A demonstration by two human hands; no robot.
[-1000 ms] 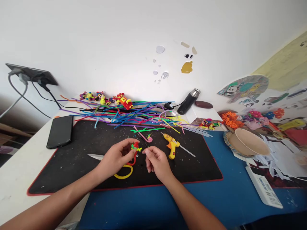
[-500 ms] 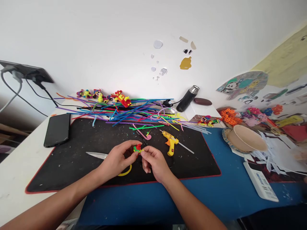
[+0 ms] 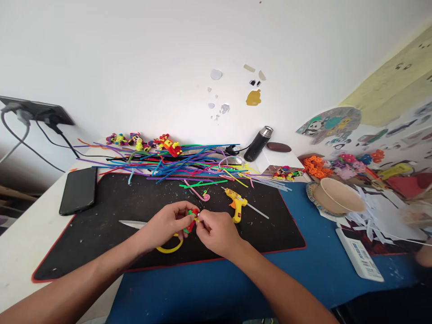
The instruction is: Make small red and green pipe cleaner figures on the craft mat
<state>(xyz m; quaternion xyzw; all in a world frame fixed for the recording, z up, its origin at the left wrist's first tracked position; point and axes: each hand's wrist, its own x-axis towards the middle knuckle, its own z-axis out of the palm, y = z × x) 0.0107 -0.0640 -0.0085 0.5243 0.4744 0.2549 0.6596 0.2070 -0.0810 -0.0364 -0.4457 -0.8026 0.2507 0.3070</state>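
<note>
My left hand (image 3: 168, 225) is closed around a small red and green pipe-cleaner piece (image 3: 191, 226) over the black mat (image 3: 111, 243). Against its right side, my right hand (image 3: 218, 231) pinches a short yellow bit of it. The fingers cover part of the piece. Beneath my left hand lie scissors (image 3: 171, 249), their blade pointing left and a yellow handle loop showing. A yellow glue gun (image 3: 239, 208) with a clear stick rests just beyond my right hand. A pink curled pipe cleaner (image 3: 205, 197) lies behind both hands.
Many loose pipe cleaners (image 3: 175, 168) spread along the wall, with small finished figures (image 3: 169, 145) behind them. A phone (image 3: 78, 190) lies left, a black flask (image 3: 258, 144) leans at the back. Right are a bowl (image 3: 340, 198), a white box (image 3: 359, 254) and another person's blurred hand (image 3: 424, 256).
The piece has turned and shows more red below. My right hand has swung over with its knuckles up, closer against my left. The view has shifted slightly; a hand has appeared at the right edge.
</note>
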